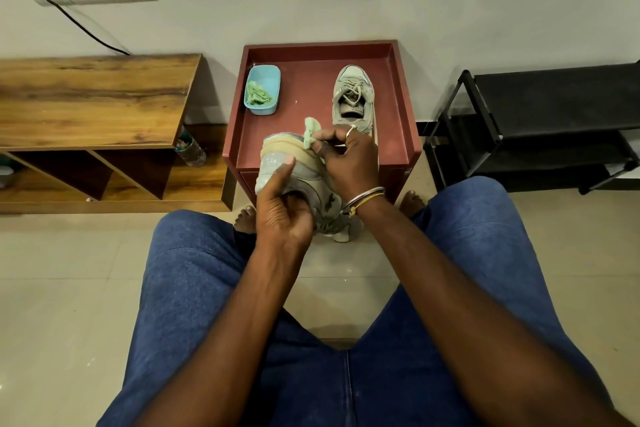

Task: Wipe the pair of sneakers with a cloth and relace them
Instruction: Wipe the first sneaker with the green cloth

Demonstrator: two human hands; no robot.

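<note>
Lying tipped in the air over the near edge of the red counter [311, 94], the grey sneaker [304, 180] showed its pale sole and tan midsole to the camera, toe pointing away. The left hand [284, 215] gripped it from below near the heel, fingers curled round the upper and thumb laid on the sole. The right hand [349, 159], wearing a ring [350, 131] and a metal bangle [363, 196], pinched a small green cloth [310, 132] between thumb and fingertips and held it against the sole's edge near the toe.

The second sneaker [353, 97] stood upright on the counter's right side, laces loose, toe toward the back edge. Near the back left corner sat a blue tub [263, 109] holding another crumpled green cloth [258, 94].

A wooden shelf unit [93, 97] stood left of the counter, with a plastic bottle [190, 149] between them, and a black rack [554, 97] stood to the right. The person's jeans [194, 270] filled the foreground above the tiled floor [69, 270].
</note>
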